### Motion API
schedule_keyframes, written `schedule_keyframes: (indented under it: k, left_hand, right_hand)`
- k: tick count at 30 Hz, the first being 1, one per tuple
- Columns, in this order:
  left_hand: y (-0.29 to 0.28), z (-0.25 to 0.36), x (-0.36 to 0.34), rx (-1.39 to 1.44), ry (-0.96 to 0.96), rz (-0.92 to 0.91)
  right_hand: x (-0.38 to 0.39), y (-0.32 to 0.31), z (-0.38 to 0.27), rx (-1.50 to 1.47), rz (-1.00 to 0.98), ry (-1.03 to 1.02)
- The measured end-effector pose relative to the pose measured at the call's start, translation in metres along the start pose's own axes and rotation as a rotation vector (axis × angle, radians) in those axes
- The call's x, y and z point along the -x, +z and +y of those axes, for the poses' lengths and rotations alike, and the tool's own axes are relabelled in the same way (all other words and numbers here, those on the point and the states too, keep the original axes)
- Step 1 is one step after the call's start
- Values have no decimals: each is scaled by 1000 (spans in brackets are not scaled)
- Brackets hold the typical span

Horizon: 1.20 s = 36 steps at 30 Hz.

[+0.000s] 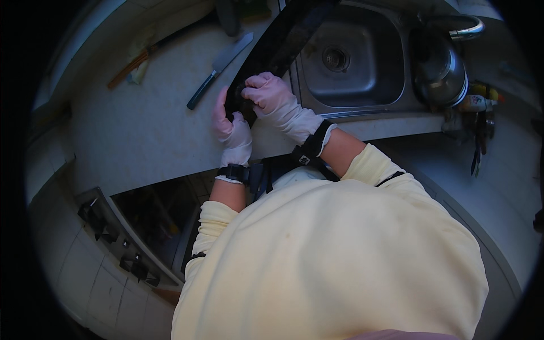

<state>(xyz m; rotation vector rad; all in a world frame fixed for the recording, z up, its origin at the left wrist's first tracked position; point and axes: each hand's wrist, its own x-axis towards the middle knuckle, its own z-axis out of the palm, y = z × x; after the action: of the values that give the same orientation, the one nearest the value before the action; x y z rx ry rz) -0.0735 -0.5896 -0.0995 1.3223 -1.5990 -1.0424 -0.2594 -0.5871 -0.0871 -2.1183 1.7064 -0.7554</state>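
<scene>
A long, flat black object lies slantwise from the counter's front part up along the left side of the sink; its kind is too dark to make out. Both my hands wear thin whitish-pink gloves and are at its near end. My left hand grips the left edge, fingers and thumb closed around it. Curled over the top is my right hand, its fingers closed on the same end; its fingertips are partly lost in the dark. To the left lies a kitchen knife with a dark handle, its blade pointing away.
A steel sink is at the right, with a faucet and a metal pot with lid beyond. Bottles stand at the far right. A brown-handled tool rests on the pale counter. Stove knobs are lower left.
</scene>
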Motion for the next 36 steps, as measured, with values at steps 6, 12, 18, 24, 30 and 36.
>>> schedule_keyframes:
  k: [6,12,18,24,30,36]
  left_hand:
    - [-1,0,0,-36,41,5]
    - [-2,0,-1,19,3,-9]
    - [-4,2,0,-35,16,-21]
    - [-4,-2,0,3,16,-18]
    - [0,-1,1,-22,40,2]
    - [-2,-2,-2,12,27,-1]
  right_hand:
    - [1,-14,18,157,361,219]
    - [5,3,-1,55,14,-165]
    - [-2,-13,26,146,370,174]
    - [1,-1,5,132,139,15]
    - [-9,-30,36,124,450,257]
    - [10,5,0,59,70,-66]
